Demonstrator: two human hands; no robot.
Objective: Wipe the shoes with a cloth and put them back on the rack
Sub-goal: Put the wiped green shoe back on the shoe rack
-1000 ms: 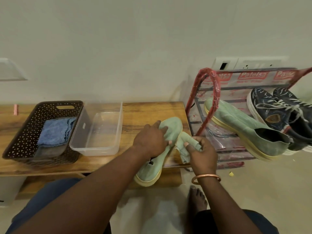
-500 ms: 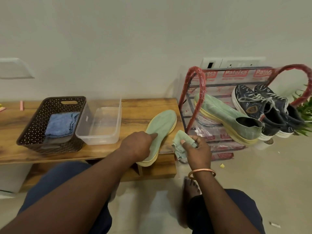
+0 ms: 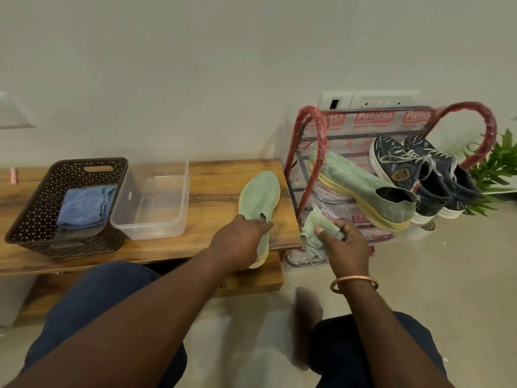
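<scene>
A pale green shoe (image 3: 258, 196) with a yellow sole lies on the right end of the wooden bench (image 3: 212, 180), toe toward the wall. My left hand (image 3: 237, 243) grips its heel end. My right hand (image 3: 345, 243) holds a crumpled green cloth (image 3: 313, 232) just off the bench's right edge, in front of the red shoe rack (image 3: 305, 135). The matching green shoe (image 3: 361, 186) rests tilted on the rack, beside a pair of dark blue lace-up sneakers (image 3: 411, 169).
A dark perforated basket (image 3: 36, 208) holding a blue cloth (image 3: 84, 205) stands at the bench's left, with an empty clear plastic tub (image 3: 156, 203) next to it. A green plant (image 3: 498, 169) is right of the rack. My knees are below, and a bare foot (image 3: 306, 312) rests on the floor.
The green shoe has been laid down flat on the bench, my left hand sliding to its heel. My right hand drew the cloth away from the shoe toward the rack.
</scene>
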